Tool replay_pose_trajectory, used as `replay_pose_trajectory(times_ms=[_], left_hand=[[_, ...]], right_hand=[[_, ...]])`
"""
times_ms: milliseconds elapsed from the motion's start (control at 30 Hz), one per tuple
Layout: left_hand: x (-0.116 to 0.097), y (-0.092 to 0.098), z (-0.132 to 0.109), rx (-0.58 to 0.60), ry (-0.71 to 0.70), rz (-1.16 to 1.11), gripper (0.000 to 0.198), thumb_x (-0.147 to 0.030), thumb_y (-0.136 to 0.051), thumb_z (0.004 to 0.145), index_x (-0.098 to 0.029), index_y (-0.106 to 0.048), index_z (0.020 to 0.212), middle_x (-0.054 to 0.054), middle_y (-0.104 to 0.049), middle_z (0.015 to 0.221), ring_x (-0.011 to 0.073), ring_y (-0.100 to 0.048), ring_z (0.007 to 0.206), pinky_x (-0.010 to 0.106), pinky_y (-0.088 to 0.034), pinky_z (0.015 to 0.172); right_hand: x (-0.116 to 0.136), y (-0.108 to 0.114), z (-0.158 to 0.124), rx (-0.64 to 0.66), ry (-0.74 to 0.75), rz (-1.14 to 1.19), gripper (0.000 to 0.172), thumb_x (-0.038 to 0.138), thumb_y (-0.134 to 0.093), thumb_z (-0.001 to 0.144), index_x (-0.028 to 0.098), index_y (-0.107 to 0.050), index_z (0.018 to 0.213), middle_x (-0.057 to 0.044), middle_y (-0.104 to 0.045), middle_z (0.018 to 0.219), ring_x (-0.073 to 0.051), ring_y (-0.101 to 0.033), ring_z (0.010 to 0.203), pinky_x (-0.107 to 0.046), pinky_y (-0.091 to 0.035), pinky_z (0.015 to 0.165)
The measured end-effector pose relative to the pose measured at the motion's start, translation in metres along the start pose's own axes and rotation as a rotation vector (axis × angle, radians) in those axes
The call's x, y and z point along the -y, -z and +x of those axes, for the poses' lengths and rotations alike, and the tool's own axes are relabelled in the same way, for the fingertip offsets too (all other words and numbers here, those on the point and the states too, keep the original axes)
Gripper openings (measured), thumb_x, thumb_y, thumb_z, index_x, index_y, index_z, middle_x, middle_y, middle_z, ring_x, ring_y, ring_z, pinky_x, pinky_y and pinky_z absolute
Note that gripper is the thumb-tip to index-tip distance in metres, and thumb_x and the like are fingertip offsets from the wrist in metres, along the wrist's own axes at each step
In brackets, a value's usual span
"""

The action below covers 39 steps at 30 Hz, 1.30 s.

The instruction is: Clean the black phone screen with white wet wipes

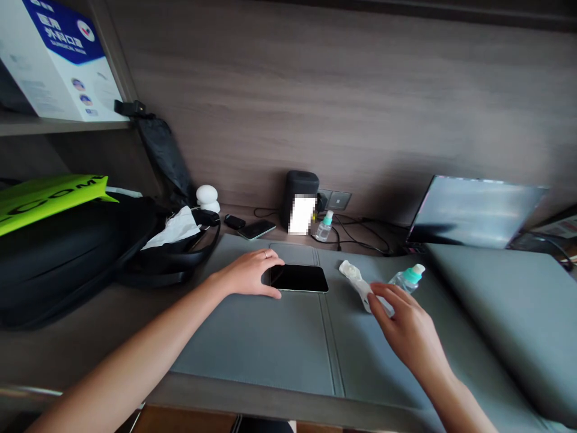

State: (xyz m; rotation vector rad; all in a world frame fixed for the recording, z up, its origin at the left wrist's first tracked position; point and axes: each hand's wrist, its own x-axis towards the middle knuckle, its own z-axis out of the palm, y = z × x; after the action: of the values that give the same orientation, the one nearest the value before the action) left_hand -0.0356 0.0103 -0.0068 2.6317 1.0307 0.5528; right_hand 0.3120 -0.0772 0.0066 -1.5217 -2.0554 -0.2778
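A black-screened smartphone (303, 278) lies flat on the grey desk mat, screen up. My left hand (249, 275) curls around its left end, with fingers on the far edge and thumb at the near edge. To the right, a crumpled white tissue (356, 280) trails from my right hand (402, 317). The thumb and fingertips of that hand pinch its near end, just above the mat. Beyond my right fingers is a small clear bottle (408, 276) with a teal collar and white cap, partly hidden by the hand.
At the back stand a black cylindrical device (295, 186), a second small bottle (324, 227) and cables (367, 243). Another phone (256, 229) lies by a white rounded object (207, 198). A black bag (81, 258) fills the left; a laptop (478, 210) and grey cushion (505, 300) occupy the right.
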Motion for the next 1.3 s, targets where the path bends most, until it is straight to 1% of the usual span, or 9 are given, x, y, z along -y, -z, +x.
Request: replay_pose_trajectory(times_ms=[200, 367, 467, 567, 633, 833, 967, 1133, 1300], left_hand=[[0.001, -0.002, 0.001, 0.011, 0.002, 0.006, 0.067, -0.058, -0.074, 0.074, -0.027, -0.054, 0.130, 0.006, -0.059, 0.128, 0.0273, -0.057, 0.116, 0.038, -0.047, 0.097], [0.000, -0.002, 0.001, 0.008, 0.028, 0.016, 0.061, -0.052, -0.072, 0.078, -0.026, -0.054, 0.130, 0.006, -0.060, 0.128, 0.0267, -0.058, 0.116, 0.038, -0.048, 0.096], [-0.002, -0.002, 0.001, 0.001, 0.033, 0.011, 0.058, -0.049, -0.072, 0.077, -0.026, -0.055, 0.128, 0.006, -0.060, 0.127, 0.0266, -0.058, 0.115, 0.039, -0.048, 0.096], [-0.003, -0.001, 0.001, 0.002, 0.032, -0.001, 0.056, -0.048, -0.072, 0.077, -0.026, -0.056, 0.126, 0.006, -0.061, 0.125, 0.0266, -0.059, 0.113, 0.039, -0.048, 0.095], [-0.004, -0.001, 0.001, 0.008, 0.045, -0.001, 0.056, -0.048, -0.071, 0.077, -0.026, -0.056, 0.126, 0.006, -0.061, 0.124, 0.0270, -0.060, 0.111, 0.039, -0.049, 0.093], [-0.004, -0.002, 0.000, 0.030, 0.088, -0.001, 0.059, -0.050, -0.070, 0.076, -0.028, -0.053, 0.129, 0.005, -0.059, 0.128, 0.0275, -0.063, 0.107, 0.040, -0.050, 0.090], [-0.002, -0.004, 0.000, 0.036, 0.092, -0.002, 0.061, -0.051, -0.070, 0.076, -0.029, -0.052, 0.130, 0.004, -0.060, 0.127, 0.0271, -0.064, 0.106, 0.039, -0.051, 0.089], [-0.004, -0.003, 0.000, 0.037, 0.097, 0.013, 0.061, -0.051, -0.070, 0.077, -0.029, -0.051, 0.130, 0.004, -0.060, 0.127, 0.0266, -0.064, 0.106, 0.038, -0.050, 0.090], [-0.005, -0.002, 0.001, 0.052, 0.103, 0.021, 0.061, -0.052, -0.071, 0.076, -0.029, -0.052, 0.129, 0.004, -0.060, 0.128, 0.0263, -0.065, 0.104, 0.037, -0.050, 0.090]], right_hand=[[0.013, 0.015, 0.032, -0.194, -0.005, 0.125, 0.028, 0.043, -0.051, 0.094, 0.022, -0.069, 0.090, -0.007, -0.069, 0.109, -0.026, -0.064, 0.100, -0.039, -0.049, 0.087], [0.021, 0.015, 0.062, -0.210, -0.139, 0.281, 0.027, 0.043, -0.054, 0.093, 0.020, -0.069, 0.093, -0.005, -0.072, 0.089, -0.020, -0.065, 0.073, -0.029, -0.049, 0.060], [0.024, 0.005, 0.074, -0.197, -0.070, 0.304, 0.029, 0.043, -0.052, 0.094, 0.019, -0.068, 0.097, -0.007, -0.072, 0.089, -0.022, -0.065, 0.075, -0.031, -0.051, 0.064], [0.028, -0.013, 0.078, -0.098, 0.158, 0.302, 0.029, 0.038, -0.046, 0.097, 0.020, -0.068, 0.100, -0.011, -0.071, 0.099, -0.026, -0.064, 0.094, -0.039, -0.052, 0.083], [0.032, -0.027, 0.075, 0.006, 0.261, 0.314, 0.029, 0.034, -0.043, 0.099, 0.021, -0.068, 0.103, -0.012, -0.070, 0.104, -0.026, -0.064, 0.098, -0.042, -0.052, 0.087], [0.040, -0.043, 0.058, 0.264, 0.432, 0.316, 0.027, 0.027, -0.046, 0.097, 0.022, -0.071, 0.106, -0.011, -0.069, 0.114, -0.025, -0.063, 0.107, -0.045, -0.051, 0.092], [0.042, -0.041, 0.054, 0.278, 0.408, 0.312, 0.032, 0.035, -0.050, 0.097, 0.021, -0.066, 0.121, -0.011, -0.066, 0.125, -0.026, -0.061, 0.117, -0.045, -0.050, 0.099], [0.053, -0.052, 0.047, 0.285, 0.470, 0.247, 0.059, 0.048, -0.047, 0.099, 0.014, -0.042, 0.147, -0.015, -0.040, 0.152, -0.030, -0.034, 0.142, -0.052, -0.036, 0.114], [0.060, -0.066, 0.038, 0.368, 0.489, 0.194, 0.080, 0.060, -0.041, 0.096, 0.012, -0.018, 0.155, -0.017, -0.019, 0.159, -0.030, -0.016, 0.148, -0.053, -0.029, 0.117]])
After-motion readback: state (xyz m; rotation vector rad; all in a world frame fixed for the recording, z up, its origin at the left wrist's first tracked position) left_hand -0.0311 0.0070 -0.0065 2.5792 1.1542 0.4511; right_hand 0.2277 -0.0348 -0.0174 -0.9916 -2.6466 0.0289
